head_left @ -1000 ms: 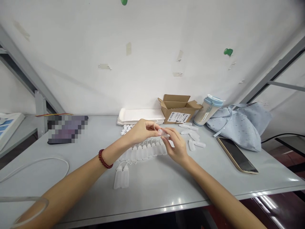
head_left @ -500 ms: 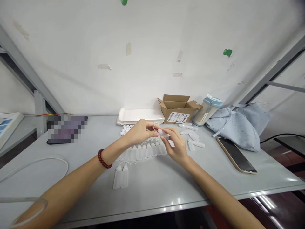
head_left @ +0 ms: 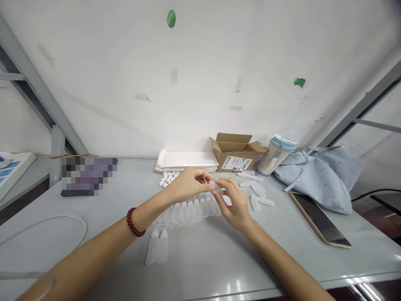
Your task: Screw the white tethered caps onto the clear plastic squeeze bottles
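My right hand [head_left: 236, 205] pinches a small translucent plastic bottle [head_left: 218, 190] between thumb and fingers, with its neck end toward the left. At that neck, my left hand [head_left: 189, 184] is closed on a thin white cord loop [head_left: 205, 177]. Whether a cap sits on the neck is hidden by the fingertips. Below the hands lies a row of similar flat translucent bottles [head_left: 189, 211] with white cord loops. Two more bottles [head_left: 157, 247] lie side by side nearer the front. Behind my left wrist is a pile of small white caps [head_left: 166, 178].
Loose translucent bottles [head_left: 257, 190] lie right of my hands. Along the wall stand a white tray stack [head_left: 188, 159], an open cardboard box [head_left: 236, 159] and a tumbler [head_left: 275, 154]. A blue cloth bag [head_left: 316, 179] and a phone [head_left: 321, 219] are at right, a white cable [head_left: 62, 217] at left.
The camera has tilted up slightly, so the whole scene sits lower in view. Both hands stay together at the bottle neck with nearly the same grip.
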Motion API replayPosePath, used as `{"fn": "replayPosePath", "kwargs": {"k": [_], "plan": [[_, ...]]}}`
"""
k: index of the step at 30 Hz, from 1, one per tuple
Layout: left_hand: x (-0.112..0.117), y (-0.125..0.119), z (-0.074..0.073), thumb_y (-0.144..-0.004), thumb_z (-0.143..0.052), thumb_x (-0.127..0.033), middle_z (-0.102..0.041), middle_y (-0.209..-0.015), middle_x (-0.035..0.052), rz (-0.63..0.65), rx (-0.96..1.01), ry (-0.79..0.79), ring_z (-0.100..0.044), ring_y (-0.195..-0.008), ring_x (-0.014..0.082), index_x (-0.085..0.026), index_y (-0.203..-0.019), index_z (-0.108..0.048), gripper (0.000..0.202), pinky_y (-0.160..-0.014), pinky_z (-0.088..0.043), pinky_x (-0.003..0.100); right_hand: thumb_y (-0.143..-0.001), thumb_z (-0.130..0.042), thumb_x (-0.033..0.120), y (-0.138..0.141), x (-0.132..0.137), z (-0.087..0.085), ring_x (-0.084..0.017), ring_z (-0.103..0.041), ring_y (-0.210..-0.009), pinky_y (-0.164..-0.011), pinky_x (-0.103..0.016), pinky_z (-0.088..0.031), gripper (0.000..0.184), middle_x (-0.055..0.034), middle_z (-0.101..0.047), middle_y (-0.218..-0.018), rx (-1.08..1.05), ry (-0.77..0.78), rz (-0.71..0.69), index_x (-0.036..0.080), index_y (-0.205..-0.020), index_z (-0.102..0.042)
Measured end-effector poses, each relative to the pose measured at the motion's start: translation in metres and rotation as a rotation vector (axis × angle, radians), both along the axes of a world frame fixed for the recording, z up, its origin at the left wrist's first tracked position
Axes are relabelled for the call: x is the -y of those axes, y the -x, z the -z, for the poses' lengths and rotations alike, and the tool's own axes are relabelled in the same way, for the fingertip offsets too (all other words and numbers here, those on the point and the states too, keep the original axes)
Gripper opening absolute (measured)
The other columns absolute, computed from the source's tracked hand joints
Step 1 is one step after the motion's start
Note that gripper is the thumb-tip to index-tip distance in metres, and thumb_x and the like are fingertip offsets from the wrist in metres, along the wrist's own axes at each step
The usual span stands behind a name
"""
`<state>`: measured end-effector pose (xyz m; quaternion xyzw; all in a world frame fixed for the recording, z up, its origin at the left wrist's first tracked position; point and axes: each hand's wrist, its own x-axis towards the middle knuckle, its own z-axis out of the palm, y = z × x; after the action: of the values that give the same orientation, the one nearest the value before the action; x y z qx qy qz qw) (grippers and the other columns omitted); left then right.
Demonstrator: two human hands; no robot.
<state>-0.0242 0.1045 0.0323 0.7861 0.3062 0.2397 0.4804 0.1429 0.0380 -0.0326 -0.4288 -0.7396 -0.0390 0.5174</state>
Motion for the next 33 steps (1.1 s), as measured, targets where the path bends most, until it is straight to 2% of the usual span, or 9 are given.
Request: {"fn": "replayPosePath", "kwargs": {"k": [3,7,14,18,22,27,33], "plan": [[0.000,-0.001,0.000,-0.074,-0.063,-0.032,-0.064,-0.078,0.0015,0.004,0.029,0.014,-0.057,-0.073,0.0143,-0.018,-0.085,-0.069,0.018,-0.064,-0.043,0.024,-0.087,-0.051,0.014,0.000,0.000,0.001,-0.020,-0.057,-0.088,-0.059,-0.029,-0.054,0.029,-0.0099,-0.056,-0.098,-0.002,0.020,-0.010,0.023,-0.115,-0.050],[-0.001,-0.002,0.002,-0.075,-0.063,-0.031,-0.064,-0.077,0.0013,0.045,0.042,0.050,-0.057,-0.073,0.0139,-0.018,-0.083,-0.069,0.016,-0.064,-0.043,0.024,-0.087,-0.051,0.012,0.001,0.000,0.001,-0.020,-0.057,-0.089,-0.064,-0.031,-0.055,0.031,-0.0095,-0.056,-0.098,0.009,0.016,-0.025,0.023,-0.116,-0.051],[-0.006,0.000,0.004,-0.074,-0.064,-0.031,-0.063,-0.077,0.0011,0.079,-0.002,0.078,-0.055,-0.072,0.0135,-0.018,-0.085,-0.068,0.017,-0.063,-0.041,0.024,-0.087,-0.051,0.014,0.002,0.001,0.002,-0.018,-0.058,-0.082,-0.058,-0.027,-0.055,0.022,-0.0092,-0.057,-0.094,-0.026,0.030,-0.024,0.020,-0.109,-0.053],[-0.008,0.000,0.004,-0.074,-0.064,-0.029,-0.062,-0.080,0.0009,0.114,0.011,0.153,-0.056,-0.078,0.0142,-0.017,-0.086,-0.066,0.017,-0.069,-0.042,0.025,-0.087,-0.052,0.015,0.004,0.003,-0.002,-0.017,-0.058,-0.082,-0.054,-0.024,-0.055,0.020,-0.0086,-0.058,-0.092,-0.075,0.050,-0.023,0.020,-0.106,-0.053],[-0.006,0.001,0.002,-0.076,-0.063,-0.029,-0.061,-0.080,-0.0002,0.140,0.055,0.217,-0.055,-0.079,0.0134,-0.017,-0.081,-0.066,0.013,-0.071,-0.041,0.024,-0.088,-0.053,0.018,0.006,0.006,-0.005,-0.013,-0.063,-0.072,-0.053,-0.024,-0.055,0.018,-0.0062,-0.058,-0.092,-0.136,0.134,-0.054,0.020,-0.105,-0.052],[-0.002,0.002,-0.002,-0.079,-0.060,-0.038,-0.054,-0.070,-0.0021,0.137,0.028,0.204,-0.050,-0.068,0.0114,-0.017,-0.074,-0.064,0.022,-0.060,-0.036,0.023,-0.088,-0.053,0.019,0.009,0.009,-0.006,-0.014,-0.068,-0.068,-0.057,-0.024,-0.056,0.023,-0.0056,-0.061,-0.092,-0.239,0.239,-0.120,0.019,-0.111,-0.048],[-0.003,0.006,-0.008,-0.078,-0.059,-0.033,-0.060,-0.078,-0.0001,0.131,-0.056,0.124,-0.055,-0.076,0.0143,-0.018,-0.081,-0.066,0.017,-0.065,-0.041,0.025,-0.088,-0.054,0.021,0.012,0.011,-0.008,-0.015,-0.069,-0.069,-0.059,-0.025,-0.056,0.020,-0.0078,-0.065,-0.092,-0.256,0.254,-0.104,0.018,-0.108,-0.053]]}}
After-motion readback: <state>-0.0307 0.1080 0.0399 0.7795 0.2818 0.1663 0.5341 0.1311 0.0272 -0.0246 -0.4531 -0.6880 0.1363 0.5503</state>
